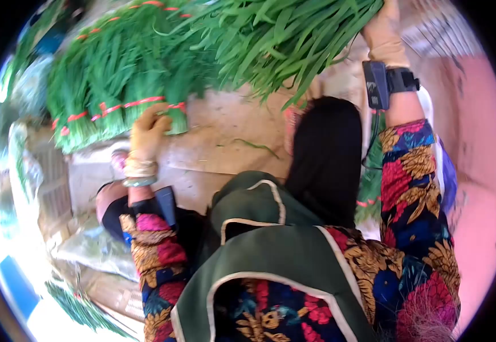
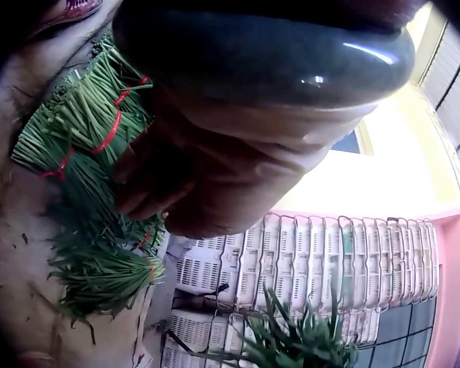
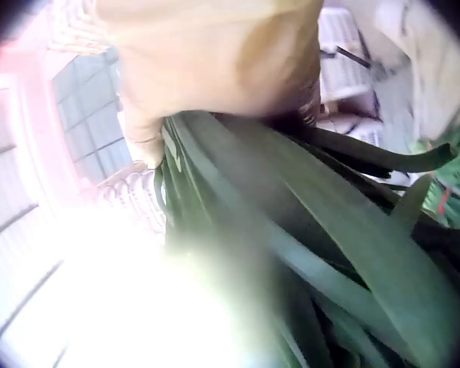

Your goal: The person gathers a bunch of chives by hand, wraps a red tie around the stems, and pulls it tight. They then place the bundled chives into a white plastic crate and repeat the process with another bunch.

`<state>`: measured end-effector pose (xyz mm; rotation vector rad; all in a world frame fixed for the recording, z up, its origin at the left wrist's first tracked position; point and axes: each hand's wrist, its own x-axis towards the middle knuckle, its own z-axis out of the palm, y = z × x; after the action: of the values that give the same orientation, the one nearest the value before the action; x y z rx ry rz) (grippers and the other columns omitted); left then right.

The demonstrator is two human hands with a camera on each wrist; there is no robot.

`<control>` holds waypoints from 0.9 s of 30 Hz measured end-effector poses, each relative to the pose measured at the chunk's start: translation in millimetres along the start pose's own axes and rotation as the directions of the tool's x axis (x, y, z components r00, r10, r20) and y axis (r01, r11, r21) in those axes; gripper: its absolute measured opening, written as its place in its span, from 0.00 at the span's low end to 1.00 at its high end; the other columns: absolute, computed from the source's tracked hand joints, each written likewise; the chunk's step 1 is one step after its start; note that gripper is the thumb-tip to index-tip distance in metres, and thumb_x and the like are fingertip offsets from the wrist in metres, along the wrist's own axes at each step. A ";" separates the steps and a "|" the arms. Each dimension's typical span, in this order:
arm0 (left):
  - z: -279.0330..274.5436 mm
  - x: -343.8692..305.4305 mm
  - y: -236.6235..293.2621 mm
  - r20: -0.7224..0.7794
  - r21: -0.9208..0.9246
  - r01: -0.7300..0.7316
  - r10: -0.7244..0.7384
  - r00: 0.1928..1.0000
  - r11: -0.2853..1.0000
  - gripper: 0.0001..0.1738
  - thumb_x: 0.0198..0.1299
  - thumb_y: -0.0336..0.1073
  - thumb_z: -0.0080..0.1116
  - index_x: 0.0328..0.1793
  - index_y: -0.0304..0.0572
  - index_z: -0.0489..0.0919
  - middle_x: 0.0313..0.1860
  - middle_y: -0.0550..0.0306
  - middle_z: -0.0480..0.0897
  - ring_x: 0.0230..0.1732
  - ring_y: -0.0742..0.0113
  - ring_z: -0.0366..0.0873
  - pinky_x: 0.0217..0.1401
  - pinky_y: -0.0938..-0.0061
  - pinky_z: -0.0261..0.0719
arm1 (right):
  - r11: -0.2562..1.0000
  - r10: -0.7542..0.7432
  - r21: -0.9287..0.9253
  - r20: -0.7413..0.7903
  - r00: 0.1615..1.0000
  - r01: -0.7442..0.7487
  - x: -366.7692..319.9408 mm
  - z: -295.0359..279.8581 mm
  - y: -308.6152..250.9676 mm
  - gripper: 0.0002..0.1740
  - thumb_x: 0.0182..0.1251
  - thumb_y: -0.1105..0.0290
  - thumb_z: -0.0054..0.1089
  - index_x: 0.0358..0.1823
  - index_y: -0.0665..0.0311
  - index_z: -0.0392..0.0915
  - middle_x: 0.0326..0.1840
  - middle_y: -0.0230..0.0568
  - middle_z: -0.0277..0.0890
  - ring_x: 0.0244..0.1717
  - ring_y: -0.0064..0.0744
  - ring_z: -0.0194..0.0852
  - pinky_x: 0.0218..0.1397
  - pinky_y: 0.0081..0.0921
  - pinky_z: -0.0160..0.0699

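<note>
In the head view my right hand (image 1: 386, 40), in a tan glove, grips a large loose bunch of garlic chives (image 1: 282, 40), their flat leaves fanning out to the left. The right wrist view shows the long leaves (image 3: 322, 222) coming out from under the gloved palm (image 3: 215, 61). My left hand (image 1: 150, 132), also gloved, is beside a row of chive bundles (image 1: 111, 94) tied with red bands, its fingers loosely bent near the cut ends. In the left wrist view the hand (image 2: 230, 180) overlaps the tied bundles (image 2: 80, 126), and its palm side is hidden.
Brown sheeting (image 1: 225, 119) covers the floor, with a stray leaf (image 1: 256, 147) on it. Stacked white plastic crates (image 2: 307, 257) stand past the left hand. A clear plastic bag (image 1: 97, 251) lies at lower left, and a pink wall (image 1: 476, 131) rises at right.
</note>
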<state>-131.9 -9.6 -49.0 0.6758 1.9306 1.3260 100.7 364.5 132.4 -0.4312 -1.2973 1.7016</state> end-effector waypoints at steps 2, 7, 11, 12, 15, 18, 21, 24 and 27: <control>6.7 -3.8 10.8 0.012 -0.037 0.011 -0.011 1.000 0.999 0.18 0.62 0.28 0.56 0.58 0.37 0.78 0.36 0.58 0.82 0.35 0.73 0.79 0.39 0.80 0.78 | 0.997 0.066 -0.025 -0.096 0.993 -0.069 -8.6 -34.4 -59.2 0.27 0.66 0.50 0.57 0.56 0.64 0.77 0.50 0.45 0.81 0.49 0.36 0.80 0.56 0.34 0.80; 13.6 -0.8 18.2 0.110 0.066 0.101 -0.108 0.988 0.993 0.19 0.65 0.32 0.55 0.62 0.39 0.76 0.39 0.57 0.84 0.35 0.74 0.80 0.38 0.80 0.77 | 0.965 -0.034 -0.259 0.051 0.998 0.046 -93.2 -71.1 -196.6 0.29 0.61 0.51 0.64 0.55 0.66 0.77 0.51 0.46 0.81 0.50 0.38 0.80 0.56 0.35 0.79; 22.4 -1.7 8.4 0.187 0.138 0.145 -0.169 0.968 0.980 0.19 0.65 0.32 0.54 0.62 0.40 0.75 0.38 0.58 0.84 0.34 0.73 0.81 0.34 0.80 0.76 | 0.686 -0.012 -0.702 -0.276 0.961 -0.193 -139.6 -193.5 -330.4 0.30 0.63 0.53 0.62 0.59 0.69 0.74 0.54 0.42 0.79 0.55 0.33 0.76 0.64 0.31 0.71; 26.9 1.8 13.9 0.169 0.159 0.167 -0.194 0.966 0.973 0.19 0.65 0.32 0.54 0.62 0.40 0.75 0.38 0.57 0.84 0.33 0.73 0.81 0.34 0.80 0.76 | 0.596 0.026 -0.745 -0.355 0.935 -0.299 -137.9 -232.9 -356.5 0.31 0.64 0.53 0.62 0.60 0.69 0.74 0.55 0.40 0.79 0.56 0.32 0.75 0.66 0.30 0.69; 26.4 4.9 -10.4 0.219 0.154 0.196 -0.227 0.949 0.968 0.19 0.64 0.32 0.54 0.61 0.38 0.75 0.37 0.57 0.84 0.32 0.73 0.81 0.33 0.80 0.76 | 0.344 0.124 -0.769 -0.532 0.838 -0.539 -187.6 -279.9 -355.1 0.34 0.62 0.54 0.64 0.63 0.71 0.72 0.56 0.39 0.78 0.58 0.30 0.74 0.69 0.27 0.65; 22.4 4.3 -40.0 0.255 0.171 0.222 -0.260 0.931 0.960 0.18 0.65 0.32 0.55 0.60 0.37 0.75 0.37 0.57 0.84 0.32 0.72 0.81 0.32 0.80 0.78 | 0.222 0.144 -0.730 -0.631 0.763 -0.646 -217.2 -256.3 -280.7 0.38 0.56 0.56 0.71 0.65 0.70 0.70 0.52 0.40 0.79 0.52 0.32 0.77 0.61 0.25 0.72; 20.1 -3.7 -37.1 0.226 0.230 0.240 -0.291 0.929 0.943 0.16 0.66 0.32 0.56 0.59 0.37 0.76 0.35 0.58 0.83 0.31 0.72 0.81 0.32 0.80 0.78 | 0.472 0.300 -0.520 -0.664 0.685 -0.712 -220.7 -286.6 -187.2 0.39 0.53 0.65 0.74 0.67 0.67 0.68 0.50 0.40 0.80 0.44 0.30 0.79 0.51 0.23 0.77; 23.5 -14.0 -29.0 0.152 0.315 0.336 -0.396 0.905 0.888 0.15 0.65 0.32 0.58 0.57 0.37 0.77 0.35 0.57 0.82 0.30 0.72 0.80 0.32 0.79 0.78 | 0.516 0.398 -0.463 -0.616 0.680 -0.721 -222.1 -324.9 -97.6 0.45 0.53 0.66 0.75 0.72 0.68 0.62 0.52 0.41 0.80 0.46 0.31 0.79 0.54 0.25 0.76; 17.4 -13.6 -45.4 0.189 0.322 0.333 -0.405 0.895 0.886 0.16 0.64 0.31 0.59 0.57 0.35 0.76 0.35 0.56 0.82 0.32 0.71 0.80 0.33 0.79 0.78 | 0.199 0.247 -0.710 -0.631 0.735 -0.676 -201.5 -338.3 -23.0 0.49 0.51 0.57 0.75 0.71 0.72 0.61 0.55 0.50 0.78 0.54 0.38 0.78 0.62 0.30 0.72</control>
<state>-111.4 -25.1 -92.5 0.5389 1.9327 0.6989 461.1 391.1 -25.6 -1.9744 -1.8348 0.9691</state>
